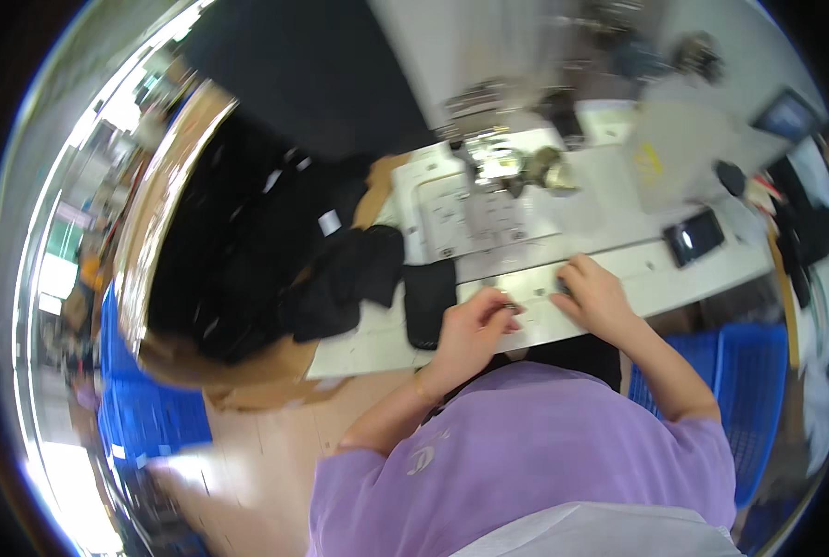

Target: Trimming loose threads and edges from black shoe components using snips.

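Just left of frame centre, a flat black pouch [430, 303] lies on the white table [368, 345], long axis running up-down, beside the left hand [475, 330], whose fingers curl together on something small and unclear. Further right, the right hand [592, 295] presses flat, fingers together.

One head-worn fisheye view looks steeply down and forward from close above the person's purple-sleeved chest, over the white counter [618, 269] and sewing machine [488, 186]. Blue crates [145, 408] and floor curve along its rim.
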`<action>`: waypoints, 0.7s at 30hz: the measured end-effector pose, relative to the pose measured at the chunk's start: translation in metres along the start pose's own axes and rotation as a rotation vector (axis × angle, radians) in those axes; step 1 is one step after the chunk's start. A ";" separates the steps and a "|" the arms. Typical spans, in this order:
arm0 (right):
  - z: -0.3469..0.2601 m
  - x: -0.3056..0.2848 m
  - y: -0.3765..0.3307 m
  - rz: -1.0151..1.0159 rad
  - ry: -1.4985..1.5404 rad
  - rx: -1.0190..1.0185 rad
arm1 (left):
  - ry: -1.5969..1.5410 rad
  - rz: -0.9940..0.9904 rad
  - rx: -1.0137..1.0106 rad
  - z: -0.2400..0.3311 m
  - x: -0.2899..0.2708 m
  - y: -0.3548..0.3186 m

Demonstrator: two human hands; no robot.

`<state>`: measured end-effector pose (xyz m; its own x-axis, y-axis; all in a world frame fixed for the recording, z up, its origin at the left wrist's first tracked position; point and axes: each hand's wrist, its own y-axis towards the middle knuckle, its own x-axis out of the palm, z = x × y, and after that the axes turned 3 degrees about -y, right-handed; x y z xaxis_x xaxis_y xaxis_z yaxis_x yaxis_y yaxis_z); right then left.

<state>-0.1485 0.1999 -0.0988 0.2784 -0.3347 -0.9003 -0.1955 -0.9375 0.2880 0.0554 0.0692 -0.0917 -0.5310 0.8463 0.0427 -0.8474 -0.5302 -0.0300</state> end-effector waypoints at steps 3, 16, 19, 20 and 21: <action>0.006 -0.032 0.015 0.282 -0.064 -0.123 | -0.053 0.059 0.065 0.005 0.002 0.000; -0.027 -0.216 0.085 1.050 -0.552 -0.369 | -0.131 0.025 0.158 0.012 0.007 -0.009; -0.017 -0.222 0.088 0.990 -0.538 -0.456 | -0.167 0.086 0.175 0.012 0.004 -0.012; -0.008 -0.221 0.087 0.985 -0.519 -0.460 | -0.126 0.068 0.184 0.014 0.002 -0.014; 0.014 -0.224 0.065 0.953 -0.426 -0.354 | -0.088 0.021 0.194 0.016 0.002 -0.014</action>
<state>-0.2372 0.2153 0.1171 -0.2033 -0.9387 -0.2783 0.1415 -0.3094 0.9403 0.0665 0.0774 -0.0751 -0.5399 0.8314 0.1314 -0.8160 -0.5552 0.1605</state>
